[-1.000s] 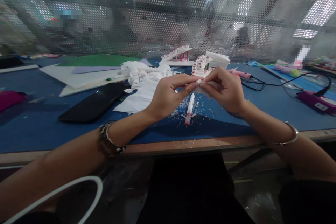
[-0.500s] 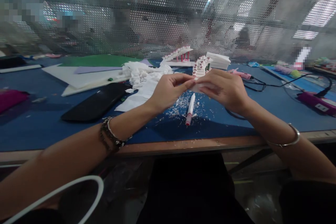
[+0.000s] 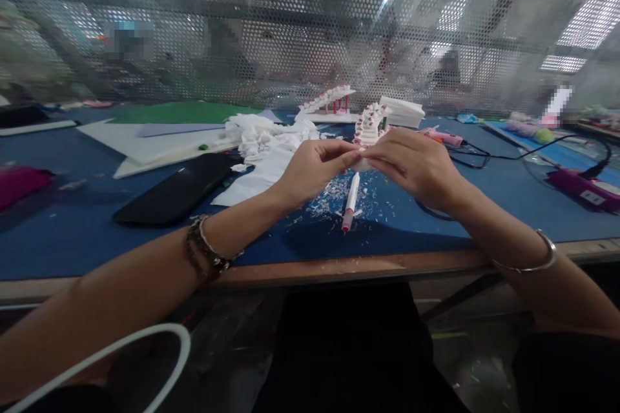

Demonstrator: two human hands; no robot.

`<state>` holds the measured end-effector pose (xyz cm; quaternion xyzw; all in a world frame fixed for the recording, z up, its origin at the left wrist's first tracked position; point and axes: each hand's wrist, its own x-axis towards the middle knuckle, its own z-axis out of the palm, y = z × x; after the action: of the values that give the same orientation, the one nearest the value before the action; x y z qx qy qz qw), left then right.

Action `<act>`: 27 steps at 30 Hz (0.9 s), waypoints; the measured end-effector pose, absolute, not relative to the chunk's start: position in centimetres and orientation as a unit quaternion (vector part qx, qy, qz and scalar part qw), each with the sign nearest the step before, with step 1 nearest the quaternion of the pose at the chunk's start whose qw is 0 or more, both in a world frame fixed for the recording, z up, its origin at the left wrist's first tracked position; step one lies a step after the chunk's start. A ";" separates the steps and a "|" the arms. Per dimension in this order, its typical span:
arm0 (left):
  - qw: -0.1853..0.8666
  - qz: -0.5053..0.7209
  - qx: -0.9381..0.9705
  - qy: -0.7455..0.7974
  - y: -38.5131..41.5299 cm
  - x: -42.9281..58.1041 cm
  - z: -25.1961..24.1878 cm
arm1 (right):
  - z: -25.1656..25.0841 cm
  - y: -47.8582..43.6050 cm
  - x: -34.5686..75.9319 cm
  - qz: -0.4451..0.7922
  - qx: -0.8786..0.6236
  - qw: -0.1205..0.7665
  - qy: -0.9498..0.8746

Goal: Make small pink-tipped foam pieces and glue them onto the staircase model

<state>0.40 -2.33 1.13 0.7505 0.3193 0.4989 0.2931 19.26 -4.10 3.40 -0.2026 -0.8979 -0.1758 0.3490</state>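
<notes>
My left hand [image 3: 314, 171] and my right hand [image 3: 416, 164] meet fingertip to fingertip above the blue table. Both pinch a small thin white piece [image 3: 360, 162], perhaps paper or tissue; the fingers hide most of it. Just below lies a white marker with a red end [image 3: 349, 203], among scattered white shavings [image 3: 327, 200]. Behind my fingertips stands a white stepped model with dark red dots [image 3: 371, 119], its lower part partly covered by my right hand.
A crumpled white tissue heap [image 3: 256, 135] and black phone-like slab [image 3: 177, 190] lie left. Farther back are a second stepped model on red posts [image 3: 334, 100] and a folded white stack [image 3: 402, 111]. At right, a pink glue gun [image 3: 448, 138] and purple power strip [image 3: 586, 190] trail black cords.
My right fingers have closed in toward my left fingertips, and the white piece between them has shifted, showing less beneath my right hand. The marker and models stay put.
</notes>
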 end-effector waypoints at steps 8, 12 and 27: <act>0.271 0.491 0.759 0.331 -2.6 0.4 1.7 | 3.2 -3.3 18.9 0.109 -0.246 0.421 -0.866; 0.273 0.483 0.764 0.329 -2.6 0.3 1.6 | 3.5 -3.4 19.2 0.097 -0.241 0.410 -0.874; 0.365 0.474 0.745 0.294 -2.1 0.5 0.9 | 3.0 -2.9 19.8 -0.232 -0.149 0.369 -0.887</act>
<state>0.47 -2.11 0.93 0.7450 0.2939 0.4743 0.3655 19.77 -2.89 2.98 -0.1487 -0.8875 -0.2321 0.3693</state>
